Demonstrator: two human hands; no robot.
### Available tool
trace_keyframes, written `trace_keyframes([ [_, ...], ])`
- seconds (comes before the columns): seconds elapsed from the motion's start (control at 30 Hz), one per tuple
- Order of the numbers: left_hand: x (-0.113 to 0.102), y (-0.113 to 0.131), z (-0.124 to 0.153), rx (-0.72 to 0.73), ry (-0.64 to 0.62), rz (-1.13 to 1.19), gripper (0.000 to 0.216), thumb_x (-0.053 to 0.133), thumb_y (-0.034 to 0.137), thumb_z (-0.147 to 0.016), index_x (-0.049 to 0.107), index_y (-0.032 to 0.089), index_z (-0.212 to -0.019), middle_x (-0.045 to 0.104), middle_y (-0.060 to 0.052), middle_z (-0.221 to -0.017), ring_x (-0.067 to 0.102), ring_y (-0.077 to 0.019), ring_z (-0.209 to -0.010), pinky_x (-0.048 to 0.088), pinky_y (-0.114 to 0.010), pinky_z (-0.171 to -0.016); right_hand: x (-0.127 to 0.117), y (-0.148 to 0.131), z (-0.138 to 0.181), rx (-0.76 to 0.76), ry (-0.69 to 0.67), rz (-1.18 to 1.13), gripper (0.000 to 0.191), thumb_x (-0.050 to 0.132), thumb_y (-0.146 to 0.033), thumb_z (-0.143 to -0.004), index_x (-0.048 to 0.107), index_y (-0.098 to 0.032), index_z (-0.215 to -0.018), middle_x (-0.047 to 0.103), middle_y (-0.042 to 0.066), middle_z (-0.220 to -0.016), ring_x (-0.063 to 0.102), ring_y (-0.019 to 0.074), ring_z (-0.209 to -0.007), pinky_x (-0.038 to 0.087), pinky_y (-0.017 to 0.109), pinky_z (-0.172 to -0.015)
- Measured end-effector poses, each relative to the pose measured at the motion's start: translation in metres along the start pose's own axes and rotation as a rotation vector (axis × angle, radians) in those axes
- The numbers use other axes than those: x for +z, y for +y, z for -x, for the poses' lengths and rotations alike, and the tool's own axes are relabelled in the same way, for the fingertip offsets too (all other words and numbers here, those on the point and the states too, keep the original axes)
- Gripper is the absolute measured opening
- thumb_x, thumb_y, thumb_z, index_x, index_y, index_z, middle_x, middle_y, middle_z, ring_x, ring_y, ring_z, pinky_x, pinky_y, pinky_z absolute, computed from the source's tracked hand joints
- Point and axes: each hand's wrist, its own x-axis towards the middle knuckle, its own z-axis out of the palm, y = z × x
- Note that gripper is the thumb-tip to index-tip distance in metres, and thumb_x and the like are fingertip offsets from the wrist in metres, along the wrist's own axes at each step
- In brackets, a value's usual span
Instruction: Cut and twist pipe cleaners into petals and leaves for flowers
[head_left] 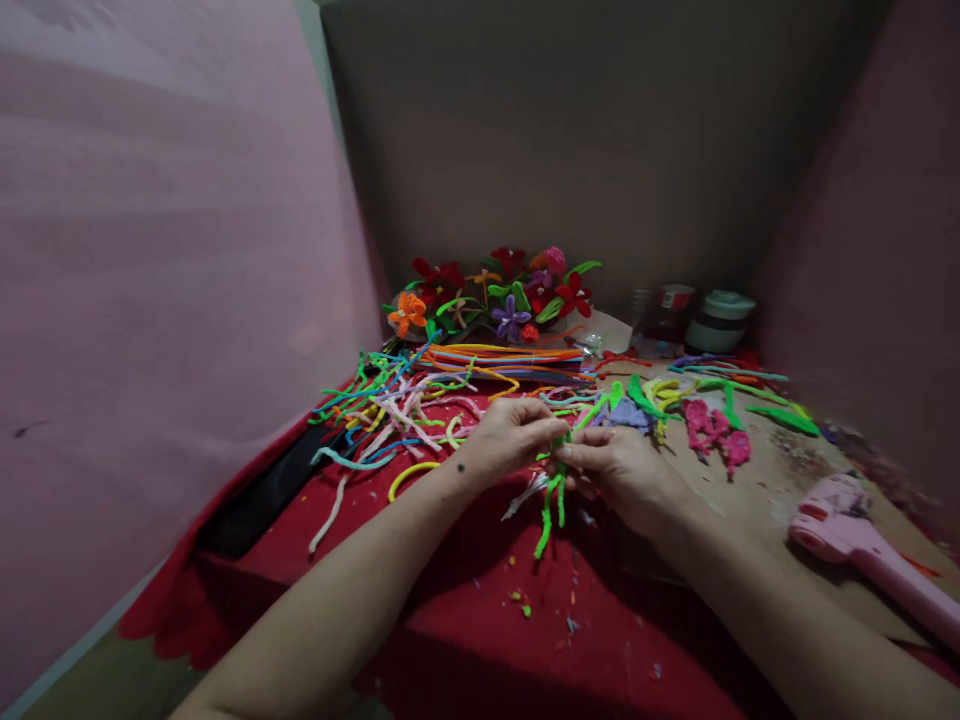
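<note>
My left hand [510, 435] and my right hand [622, 470] meet over the red cloth [465, 600], both pinching a bright green pipe cleaner [553, 495] whose ends hang down between them. Fingers of both hands are closed on it. Just behind the hands lies a loose heap of coloured pipe cleaners [420, 400], with a neat bundle of straight pipe cleaners [510, 358] behind that.
A bunch of finished pipe-cleaner flowers [499, 290] rests against the back wall. Two jars [720, 320] stand at the back right. Pink twisted pieces [716, 430] and green leaf shapes [780, 415] lie on a cardboard sheet [750, 490]. A pink glue gun [862, 545] lies at the right.
</note>
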Motion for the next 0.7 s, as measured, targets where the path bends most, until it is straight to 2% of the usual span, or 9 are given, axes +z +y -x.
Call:
trace_keyframes([
  [0.07, -0.001, 0.001, 0.001, -0.042, -0.006, 0.088, 0.029, 0.057, 0.041, -0.073, 0.053, 0.013, -0.069, 0.051, 0.003, -0.057, 0.034, -0.0029, -0.038, 0.02, -0.017, -0.035, -0.002, -0.002, -0.002, -0.012, 0.013, -0.136, 0.023, 0.074, -0.029, -0.055, 0.059, -0.012, -0.059, 0.057, 0.0, -0.053, 0.043, 0.0061, -0.042, 0.027, 0.021, -0.041],
  [0.13, -0.003, 0.001, 0.002, -0.086, -0.063, 0.117, 0.03, 0.058, 0.043, -0.073, 0.055, 0.013, -0.075, 0.055, 0.001, -0.062, 0.039, -0.0036, -0.039, 0.021, -0.016, -0.035, -0.003, -0.005, -0.003, -0.011, 0.055, -0.211, 0.026, 0.077, -0.028, -0.051, 0.059, -0.012, -0.062, 0.056, -0.002, -0.054, 0.043, 0.0053, -0.043, 0.029, 0.021, -0.043],
  [0.23, -0.008, 0.0, 0.002, -0.144, -0.212, 0.056, 0.028, 0.057, 0.041, -0.073, 0.056, 0.013, -0.074, 0.051, 0.002, -0.053, 0.04, -0.0052, -0.039, 0.022, -0.017, -0.036, -0.003, -0.008, -0.003, -0.026, 0.105, -0.229, 0.029, 0.078, -0.028, -0.049, 0.054, -0.013, -0.058, 0.051, -0.005, -0.05, 0.043, 0.0056, -0.044, 0.03, 0.021, -0.045],
  [0.3, -0.008, 0.0, 0.002, -0.148, -0.251, -0.022, 0.026, 0.057, 0.038, -0.073, 0.053, 0.013, -0.067, 0.046, 0.003, -0.047, 0.036, -0.005, -0.037, 0.022, -0.018, -0.036, -0.003, -0.006, -0.003, -0.05, 0.101, -0.202, 0.03, 0.076, -0.03, -0.051, 0.051, -0.014, -0.057, 0.049, -0.005, -0.048, 0.042, 0.0058, -0.043, 0.029, 0.022, -0.045],
  [0.4, -0.003, -0.001, 0.002, -0.057, -0.137, -0.194, 0.023, 0.055, 0.033, -0.073, 0.051, 0.014, -0.061, 0.041, 0.006, -0.046, 0.033, -0.0049, -0.038, 0.024, -0.018, -0.039, -0.004, 0.0, -0.005, -0.113, 0.116, -0.099, 0.03, 0.073, -0.033, -0.056, 0.048, -0.015, -0.053, 0.044, -0.007, -0.045, 0.037, 0.0053, -0.04, 0.026, 0.022, -0.043],
  [0.57, 0.007, -0.006, 0.004, 0.385, 0.105, -0.672, 0.014, 0.05, 0.022, -0.077, 0.057, 0.015, -0.067, 0.051, 0.002, -0.06, 0.044, -0.0087, -0.055, 0.033, -0.021, -0.055, -0.005, 0.007, -0.008, -0.223, 0.259, 0.099, 0.034, 0.067, -0.036, -0.062, 0.041, -0.018, -0.049, 0.036, -0.008, -0.041, 0.029, 0.0049, -0.038, 0.018, 0.023, -0.04],
  [0.63, 0.009, -0.007, 0.005, 0.432, 0.141, -0.713, 0.015, 0.049, 0.021, -0.078, 0.058, 0.015, -0.068, 0.054, 0.0, -0.063, 0.046, -0.01, -0.058, 0.034, -0.022, -0.059, -0.005, 0.006, -0.007, -0.225, 0.281, 0.111, 0.034, 0.067, -0.036, -0.062, 0.041, -0.018, -0.049, 0.035, -0.008, -0.041, 0.028, 0.0048, -0.038, 0.017, 0.023, -0.04],
  [0.7, 0.008, -0.006, 0.003, 0.358, 0.134, -0.609, 0.016, 0.05, 0.025, -0.079, 0.059, 0.015, -0.071, 0.056, 0.0, -0.065, 0.048, -0.0106, -0.06, 0.036, -0.022, -0.06, -0.005, 0.004, -0.006, -0.214, 0.255, 0.086, 0.033, 0.066, -0.036, -0.061, 0.042, -0.017, -0.049, 0.036, -0.008, -0.041, 0.028, 0.0049, -0.039, 0.017, 0.022, -0.04],
])
